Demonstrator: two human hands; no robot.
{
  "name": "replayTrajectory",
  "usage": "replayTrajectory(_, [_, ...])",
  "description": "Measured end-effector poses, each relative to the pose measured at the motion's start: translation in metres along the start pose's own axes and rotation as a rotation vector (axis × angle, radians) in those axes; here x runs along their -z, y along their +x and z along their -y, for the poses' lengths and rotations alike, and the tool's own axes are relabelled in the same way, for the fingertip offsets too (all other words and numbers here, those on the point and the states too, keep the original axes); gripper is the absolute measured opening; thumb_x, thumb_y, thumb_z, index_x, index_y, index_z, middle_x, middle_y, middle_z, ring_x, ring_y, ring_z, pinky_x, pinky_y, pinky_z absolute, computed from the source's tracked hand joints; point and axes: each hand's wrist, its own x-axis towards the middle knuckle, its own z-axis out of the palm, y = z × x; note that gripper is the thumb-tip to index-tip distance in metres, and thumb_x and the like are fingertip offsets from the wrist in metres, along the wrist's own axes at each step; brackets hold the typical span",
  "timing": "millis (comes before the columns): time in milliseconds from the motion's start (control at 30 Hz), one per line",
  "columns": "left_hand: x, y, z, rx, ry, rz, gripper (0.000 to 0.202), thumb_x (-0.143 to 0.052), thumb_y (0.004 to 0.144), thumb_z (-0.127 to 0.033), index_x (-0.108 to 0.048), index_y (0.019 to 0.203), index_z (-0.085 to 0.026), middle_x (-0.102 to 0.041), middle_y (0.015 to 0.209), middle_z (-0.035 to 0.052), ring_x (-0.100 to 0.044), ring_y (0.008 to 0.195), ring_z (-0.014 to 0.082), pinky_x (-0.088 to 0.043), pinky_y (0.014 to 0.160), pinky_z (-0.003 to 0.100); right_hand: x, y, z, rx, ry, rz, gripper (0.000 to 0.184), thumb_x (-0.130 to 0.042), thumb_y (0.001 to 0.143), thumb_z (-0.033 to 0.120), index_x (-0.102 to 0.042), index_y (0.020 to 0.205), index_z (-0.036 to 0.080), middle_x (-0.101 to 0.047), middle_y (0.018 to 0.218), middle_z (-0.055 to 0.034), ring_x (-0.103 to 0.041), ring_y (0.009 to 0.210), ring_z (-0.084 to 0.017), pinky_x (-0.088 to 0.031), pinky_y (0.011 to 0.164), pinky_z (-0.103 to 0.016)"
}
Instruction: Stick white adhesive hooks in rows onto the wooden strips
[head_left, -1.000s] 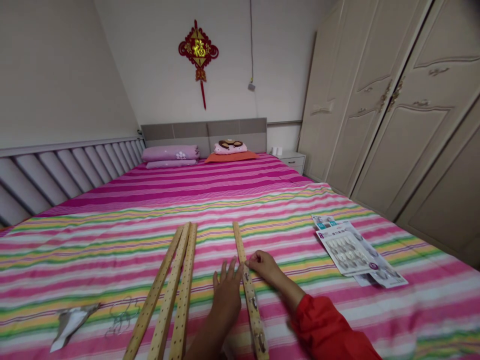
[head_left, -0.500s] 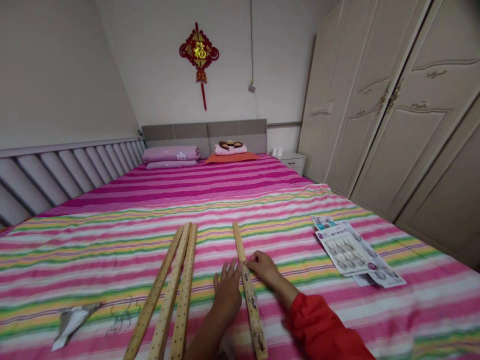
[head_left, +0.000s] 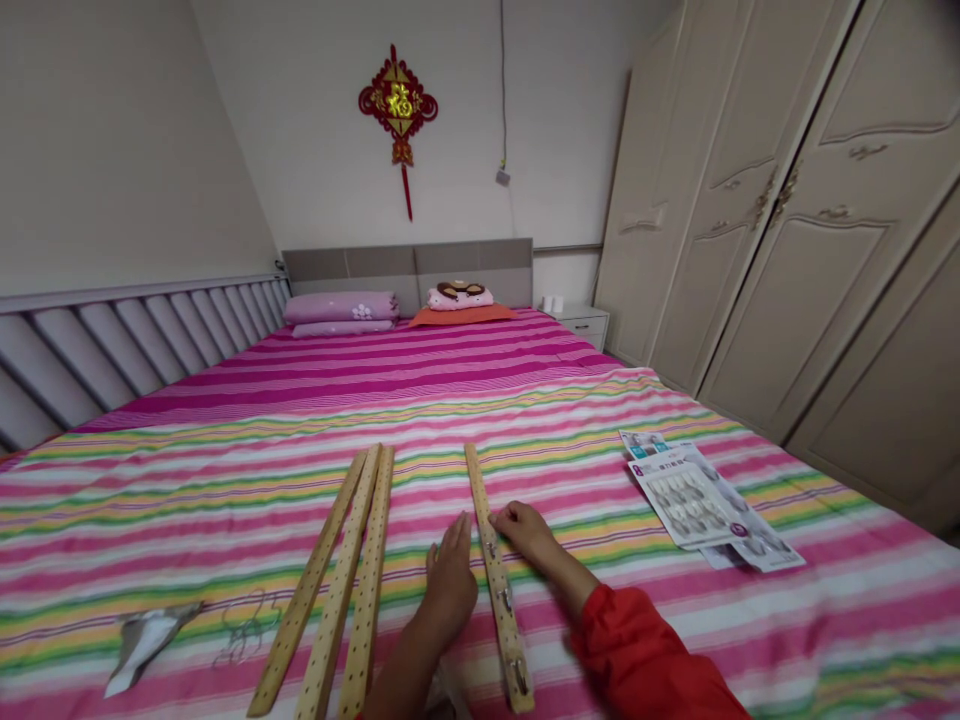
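Observation:
A narrow wooden strip [head_left: 480, 490] with holes lies lengthwise on the bed between my hands. Several small metal hooks [head_left: 504, 600] are fixed along its nearer half. My left hand [head_left: 452, 585] is just left of the strip, fingers stretched out and holding nothing. On the other side, my right hand [head_left: 525, 530] has thumb and fingertips pinched together at the strip's right edge, close to the farthest hook. Whatever is in that pinch is hidden. Three similar wooden strips [head_left: 352, 570] with rows of holes lie side by side to the left.
Blister packs of hooks [head_left: 686, 500] lie at the right. Loose thin metal pieces [head_left: 247, 625] and a torn wrapper [head_left: 150, 645] are at the left. Striped bedding [head_left: 570, 450] covers the bed. A railing [head_left: 150, 335] borders the left side, with wardrobes [head_left: 810, 270] at the right.
My left hand has drawn slightly left off the strip, its fingers closer together. My right hand stays at the strip's edge, almost unmoved.

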Motion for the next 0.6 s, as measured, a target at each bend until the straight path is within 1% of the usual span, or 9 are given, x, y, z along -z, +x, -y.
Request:
replayTrajectory(67, [0.008, -0.002, 0.000, -0.002, -0.083, -0.010, 0.078, -0.034, 0.063, 0.005, -0.025, 0.139, -0.007, -0.023, 0.149, 0.0098, -0.018, 0.137, 0.0163, -0.012, 0.112, 0.033, 0.001, -0.003, 0.002, 0.014, 0.013, 0.004, 0.020, -0.054, 0.087, 0.031, -0.059, 0.095, 0.013, -0.063, 0.091, -0.0022, -0.062, 0.074, -0.015, -0.052, 0.066, -0.032])
replayTrajectory(133, [0.019, -0.005, 0.001, -0.016, -0.176, -0.017, 0.071, -0.033, 0.068, 0.001, -0.028, 0.138, -0.004, -0.024, 0.148, 0.0106, -0.021, 0.136, 0.0145, -0.016, 0.111, 0.027, 0.002, -0.010, 0.004, 0.026, 0.041, -0.015, 0.020, -0.054, 0.086, 0.032, -0.060, 0.084, 0.013, -0.063, 0.079, -0.0002, -0.060, 0.068, -0.013, -0.050, 0.063, -0.029])
replayTrajectory(200, [0.031, -0.010, 0.002, -0.028, -0.260, -0.017, 0.065, -0.032, 0.072, -0.003, -0.030, 0.137, -0.005, -0.031, 0.146, 0.0107, -0.031, 0.132, 0.0141, -0.026, 0.108, 0.026, 0.002, -0.023, 0.006, 0.037, 0.078, -0.048, 0.024, -0.055, 0.083, 0.034, -0.060, 0.072, 0.013, -0.060, 0.066, 0.0012, -0.058, 0.062, -0.013, -0.047, 0.059, -0.027])
replayTrajectory(267, [0.043, -0.018, 0.006, -0.031, -0.374, -0.023, 0.059, -0.031, 0.077, -0.011, -0.032, 0.135, -0.007, -0.041, 0.141, 0.0120, -0.043, 0.125, 0.0159, -0.038, 0.100, 0.029, 0.002, -0.041, 0.009, 0.046, 0.112, -0.079, 0.026, -0.055, 0.080, 0.038, -0.059, 0.070, 0.015, -0.058, 0.060, 0.0012, -0.057, 0.060, -0.014, -0.045, 0.056, -0.026])
replayTrajectory(333, [0.053, -0.030, 0.011, -0.031, -0.562, -0.059, 0.053, -0.036, 0.080, -0.021, -0.040, 0.130, -0.007, -0.050, 0.134, 0.0138, -0.049, 0.120, 0.0199, -0.043, 0.096, 0.033, 0.002, -0.065, 0.012, 0.050, 0.136, -0.112, 0.026, -0.056, 0.075, 0.042, -0.060, 0.078, 0.016, -0.060, 0.063, 0.0001, -0.057, 0.061, -0.016, -0.045, 0.055, -0.026])
replayTrajectory(400, [0.058, -0.047, 0.016, -0.031, -0.718, -0.121, 0.051, -0.046, 0.077, -0.031, -0.050, 0.122, -0.008, -0.055, 0.128, 0.0141, -0.052, 0.117, 0.0231, -0.042, 0.098, 0.036, 0.000, -0.091, 0.013, 0.049, 0.145, -0.136, 0.033, -0.058, 0.072, 0.044, -0.060, 0.089, 0.016, -0.062, 0.072, -0.0025, -0.058, 0.061, -0.017, -0.047, 0.056, -0.027])
replayTrajectory(467, [0.060, -0.066, 0.022, 0.003, -0.752, -0.186, 0.047, -0.054, 0.074, -0.035, -0.057, 0.116, -0.013, -0.059, 0.124, 0.0111, -0.053, 0.115, 0.0246, -0.042, 0.098, 0.039, -0.004, -0.118, 0.012, 0.044, 0.142, -0.162, 0.044, -0.062, 0.068, 0.044, -0.057, 0.102, 0.016, -0.064, 0.084, -0.0062, -0.060, 0.067, -0.020, -0.050, 0.061, -0.030])
replayTrajectory(533, [0.057, -0.084, 0.028, 0.036, -0.723, -0.254, 0.045, -0.056, 0.072, -0.037, -0.060, 0.111, -0.016, -0.061, 0.121, 0.0098, -0.053, 0.115, 0.0265, -0.043, 0.097, 0.041, -0.010, -0.141, 0.008, 0.051, 0.130, -0.225, 0.054, -0.066, 0.065, 0.043, -0.055, 0.110, 0.018, -0.065, 0.095, -0.0089, -0.062, 0.084, -0.024, -0.052, 0.074, -0.032])
replayTrajectory(600, [0.051, -0.097, 0.036, 0.049, -0.653, -0.303, 0.044, -0.057, 0.071, -0.038, -0.063, 0.108, -0.016, -0.064, 0.117, 0.0102, -0.054, 0.113, 0.0281, -0.045, 0.095, 0.043, -0.016, -0.159, 0.002, 0.113, 0.066, -0.269, 0.059, -0.066, 0.066, 0.042, -0.051, 0.118, 0.018, -0.062, 0.110, -0.0114, -0.059, 0.102, -0.027, -0.049, 0.086, -0.034])
